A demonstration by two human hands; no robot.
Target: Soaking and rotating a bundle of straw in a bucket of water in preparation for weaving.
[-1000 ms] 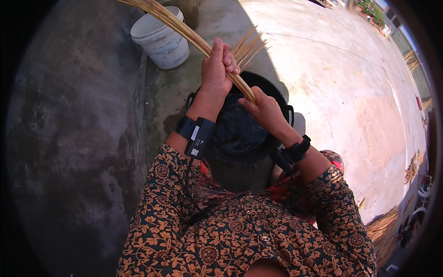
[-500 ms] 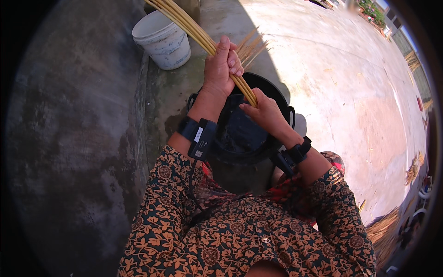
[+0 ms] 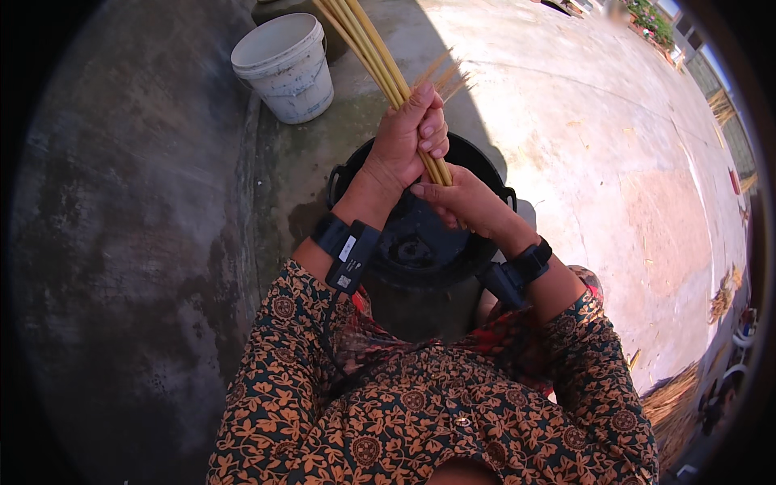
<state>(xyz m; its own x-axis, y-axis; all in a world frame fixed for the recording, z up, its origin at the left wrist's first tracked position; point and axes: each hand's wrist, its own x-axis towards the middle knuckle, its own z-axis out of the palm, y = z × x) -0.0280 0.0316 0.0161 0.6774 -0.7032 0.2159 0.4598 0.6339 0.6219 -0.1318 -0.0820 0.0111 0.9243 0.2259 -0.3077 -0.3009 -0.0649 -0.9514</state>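
A bundle of long yellow straw stalks (image 3: 377, 61) runs from the top edge down through both my hands. My left hand (image 3: 411, 133) is wrapped round the bundle. Just below it, my right hand (image 3: 467, 198) closes on the lower end, with the thumb lying across the front. Beneath both hands stands a round black tub (image 3: 477, 153) with side handles and dark water (image 3: 416, 242) in it. Behind my left hand, thin dry stalk tips (image 3: 444, 77) stick out over the tub's far rim; where they lead is hidden.
A white bucket (image 3: 291, 85) stands at the far left, beside the dark wall (image 3: 137, 202). Sunlit concrete (image 3: 598, 178) stretches to the right, with loose straw bits on it. A heap of straw (image 3: 672, 408) lies at the lower right.
The bundle has swung more upright, its upper part shifting to the right. My left hand has moved right and down, nearer my right hand. Ripples now show in the water.
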